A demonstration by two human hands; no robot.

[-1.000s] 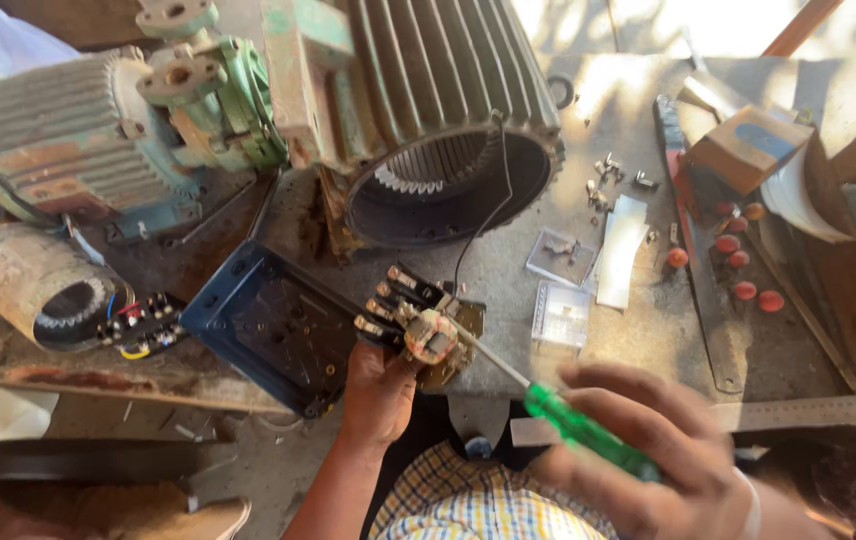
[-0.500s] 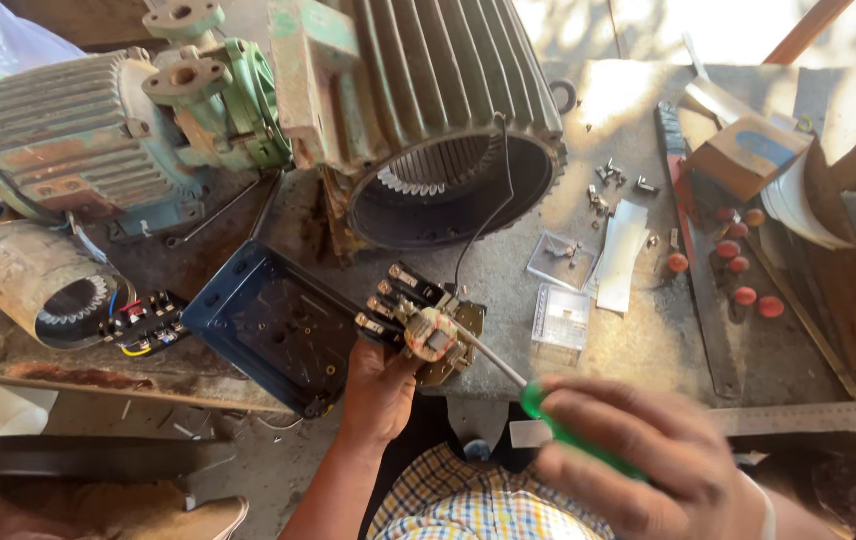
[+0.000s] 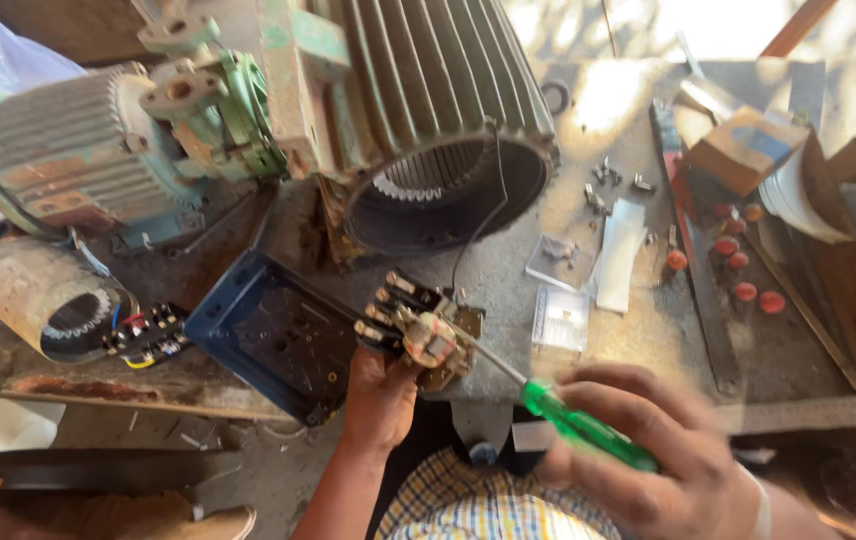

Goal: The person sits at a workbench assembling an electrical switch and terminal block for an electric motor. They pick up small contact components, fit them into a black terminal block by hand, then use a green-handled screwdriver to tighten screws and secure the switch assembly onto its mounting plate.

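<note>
My left hand (image 3: 380, 398) holds a small terminal block (image 3: 418, 325) with brass studs, raised over the near edge of the workbench. My right hand (image 3: 663, 455) is closed around a green-handled screwdriver (image 3: 588, 432). Its metal shaft runs up and left, and the tip rests on the terminal block. A thin black wire leads from the block up into the big ribbed motor housing (image 3: 443, 110).
A blue cover plate (image 3: 273, 335) lies left of the block. Two more motor parts (image 3: 98, 155) and a stator (image 3: 48, 305) sit at left. Clear plastic pieces (image 3: 560, 320), bolts (image 3: 608, 175), red caps (image 3: 743, 270), a cardboard box (image 3: 743, 150) and a metal bar (image 3: 698, 260) lie at right.
My right hand has turned slightly on the screwdriver handle. The tip stays on the terminal block and my left hand keeps it in place.
</note>
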